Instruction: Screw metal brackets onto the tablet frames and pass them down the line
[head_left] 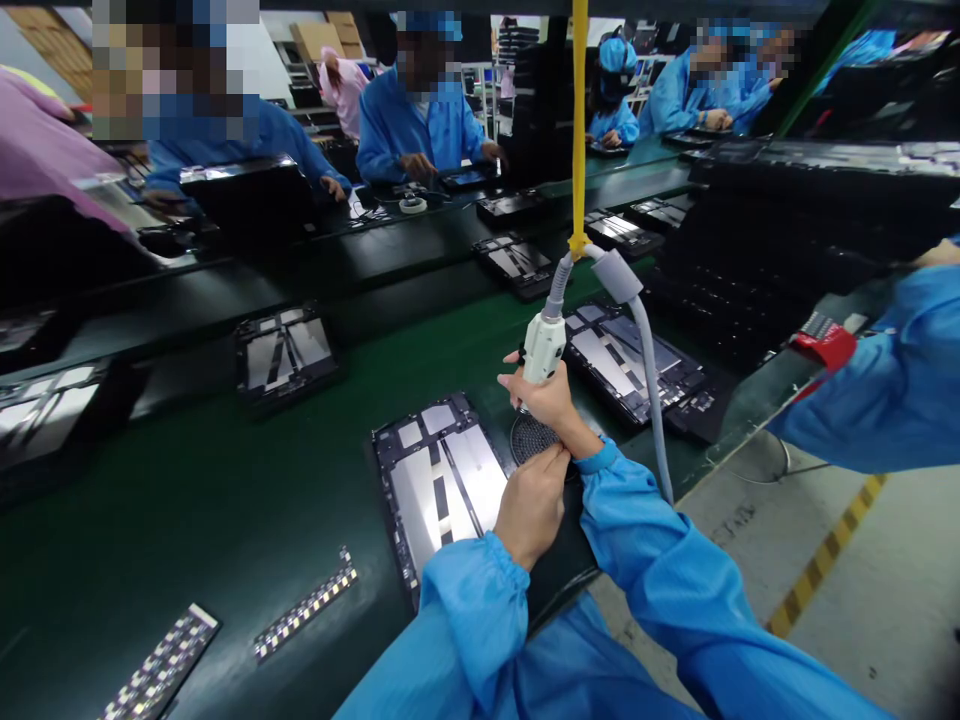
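Observation:
My right hand [553, 398] is wrapped round a white electric screwdriver [543, 345], which hangs on a yellow strap and has a grey cable. Its lower end points down at a round dark dish [531, 438] holding many tiny parts, probably screws. Fingers pinched together, my left hand [531, 508] is at the near edge of that dish; whatever is between the fingertips is hidden. Just left of the dish lies an opened tablet [409, 490] with silvery battery panels facing up. Another opened tablet [600, 355] rests beyond my right hand.
More opened tablets [283, 355] lie along the green bench [195, 470]. Strips of small parts [307, 608] are at the near left. Dark stacked trays [780, 240] stand at the right, near a co-worker's blue sleeve [862, 400]. Several people work across the bench.

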